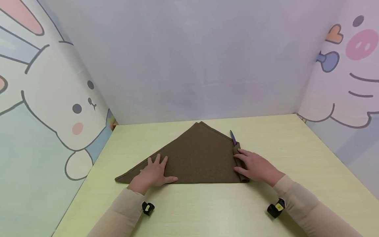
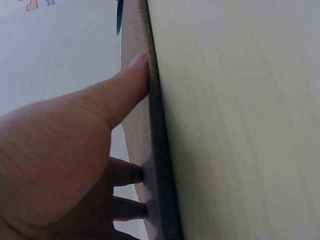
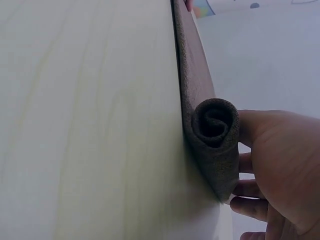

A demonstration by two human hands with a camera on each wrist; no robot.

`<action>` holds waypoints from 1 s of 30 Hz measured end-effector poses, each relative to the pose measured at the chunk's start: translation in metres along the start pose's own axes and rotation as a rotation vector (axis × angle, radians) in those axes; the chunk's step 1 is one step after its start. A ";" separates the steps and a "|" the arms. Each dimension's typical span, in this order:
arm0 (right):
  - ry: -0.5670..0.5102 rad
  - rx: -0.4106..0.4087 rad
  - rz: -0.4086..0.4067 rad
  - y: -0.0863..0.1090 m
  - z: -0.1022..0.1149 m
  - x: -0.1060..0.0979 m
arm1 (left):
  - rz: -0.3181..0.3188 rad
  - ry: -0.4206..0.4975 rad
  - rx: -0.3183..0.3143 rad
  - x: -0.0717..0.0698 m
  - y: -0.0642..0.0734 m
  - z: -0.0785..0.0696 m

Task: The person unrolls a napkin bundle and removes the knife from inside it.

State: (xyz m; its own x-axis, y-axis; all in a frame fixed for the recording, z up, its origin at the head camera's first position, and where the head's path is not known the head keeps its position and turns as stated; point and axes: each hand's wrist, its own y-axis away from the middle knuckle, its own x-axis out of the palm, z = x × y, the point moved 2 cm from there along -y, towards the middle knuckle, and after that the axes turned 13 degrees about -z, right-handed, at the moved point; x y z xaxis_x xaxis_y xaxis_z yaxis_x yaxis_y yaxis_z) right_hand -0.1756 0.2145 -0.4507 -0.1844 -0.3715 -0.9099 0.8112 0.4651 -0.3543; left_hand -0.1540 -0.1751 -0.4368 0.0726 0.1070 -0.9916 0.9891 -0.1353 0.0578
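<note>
A brown cloth, folded into a broad triangle, lies on the table with its long straight edge toward me. Its right end is wound into a tight roll, whose spiral end shows in the right wrist view. From the far end of the roll pokes a slim blue-purple blade-like tip; the rest of it is hidden in the cloth. My left hand rests on the left part of the cloth, fingers spread, thumb along the near edge. My right hand holds the roll, fingers and thumb bent over it.
The pale wooden table reaches around the cloth on all sides. A plain light wall stands behind it, with cartoon-printed panels at left and right. Black wrist cameras hang below both sleeves.
</note>
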 end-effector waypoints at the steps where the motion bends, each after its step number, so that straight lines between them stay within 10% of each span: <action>1: -0.002 0.000 -0.003 0.000 0.000 -0.001 | -0.002 0.000 0.001 0.000 0.000 0.000; 30: -0.079 0.137 0.053 0.012 -0.015 -0.011 | 0.011 0.002 -0.007 -0.002 0.000 -0.001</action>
State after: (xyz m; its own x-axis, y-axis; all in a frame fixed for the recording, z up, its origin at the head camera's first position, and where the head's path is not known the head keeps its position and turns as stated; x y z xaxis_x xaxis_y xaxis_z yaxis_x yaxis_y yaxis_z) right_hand -0.1725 0.2366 -0.4483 -0.0997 -0.4142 -0.9047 0.8878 0.3736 -0.2688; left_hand -0.1539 -0.1739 -0.4349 0.0839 0.1079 -0.9906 0.9892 -0.1291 0.0697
